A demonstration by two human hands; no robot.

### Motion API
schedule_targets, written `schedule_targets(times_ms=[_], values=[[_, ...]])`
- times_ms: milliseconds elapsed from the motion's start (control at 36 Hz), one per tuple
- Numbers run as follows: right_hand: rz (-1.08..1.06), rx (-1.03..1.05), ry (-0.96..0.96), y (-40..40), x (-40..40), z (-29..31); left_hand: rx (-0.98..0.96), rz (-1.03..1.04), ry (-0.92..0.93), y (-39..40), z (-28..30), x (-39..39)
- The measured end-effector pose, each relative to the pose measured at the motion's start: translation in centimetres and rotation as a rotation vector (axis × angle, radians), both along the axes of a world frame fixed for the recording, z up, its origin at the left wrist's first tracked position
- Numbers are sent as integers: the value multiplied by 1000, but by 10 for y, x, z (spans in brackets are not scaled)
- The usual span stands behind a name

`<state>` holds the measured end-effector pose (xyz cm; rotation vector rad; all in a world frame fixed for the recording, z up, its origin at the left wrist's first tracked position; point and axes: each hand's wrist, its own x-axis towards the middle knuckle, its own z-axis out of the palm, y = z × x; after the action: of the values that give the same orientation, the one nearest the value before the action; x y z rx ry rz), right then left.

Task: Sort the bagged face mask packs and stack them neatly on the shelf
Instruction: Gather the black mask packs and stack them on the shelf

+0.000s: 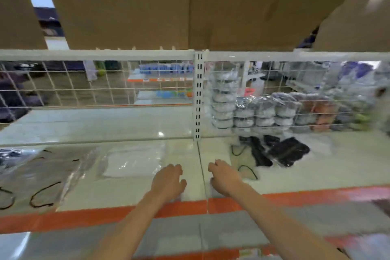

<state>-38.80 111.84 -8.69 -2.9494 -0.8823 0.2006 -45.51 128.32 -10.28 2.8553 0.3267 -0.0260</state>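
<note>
Motion blur throughout, hands [168, 179] [224, 177] over shelf [126, 192]; grip unclear

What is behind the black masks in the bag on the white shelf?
Behind the bagged black masks stand stacks of bagged mask packs against the wire grid. They are mostly grey, with some reddish ones further right. What lies behind those stacks is blurred.

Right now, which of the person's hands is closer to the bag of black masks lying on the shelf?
The right hand. It rests on the shelf just left of the black mask bag. The left hand lies farther left, beyond the shelf seam, beside the white mask bag.
</note>
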Motion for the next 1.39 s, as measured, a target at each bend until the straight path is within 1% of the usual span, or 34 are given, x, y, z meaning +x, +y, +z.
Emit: schedule_targets(times_ms=[139, 278, 389, 472, 583, 667, 750, 806, 861, 1000, 1083, 1194, 1250, 1333, 1389], values=[[-184, 83, 55, -60, 17, -8, -3, -100, 34, -39, 1, 24], [-319, 166, 149, -95, 34, -21, -17, -183, 40, -64, 4, 62], [-375, 186, 151, -119, 49, -23, -31, -303, 8, -89, 4, 98], [-404, 175, 137, -142, 65, -18, -72, -381, 18, -114, 3, 124], [-433, 146, 86, -163, 92, -15, -95, -449, 56, -140, -4, 153], [-449, 209, 57, -168, 109, -23, -93, -513, 88, -149, -12, 169], [-401, 227, 92, -169, 118, -36, -30, -549, 164, -142, -21, 180], [-389, 148, 139, -174, 122, -46, 25, -505, 184, -129, -28, 186], [-427, 62, 149, -182, 127, -51, 91, -450, 159, -116, -30, 192], [-537, -32, 40, -207, 153, -47, 224, -313, 135, -101, -22, 211], [-628, -92, 36, -221, 174, -41, 196, -261, 139, -114, -20, 222], [-739, -1, 81, -244, 195, -39, 113, -182, 105, -150, -25, 236], [-782, 52, 85, -259, 203, -39, 84, -99, 108, -169, -27, 244], [-826, 78, 126, -279, 214, -39, 104, 41, 153, -188, -29, 252], [-846, 91, 142, -290, 221, -40, 58, 108, 187, -195, -31, 258]])
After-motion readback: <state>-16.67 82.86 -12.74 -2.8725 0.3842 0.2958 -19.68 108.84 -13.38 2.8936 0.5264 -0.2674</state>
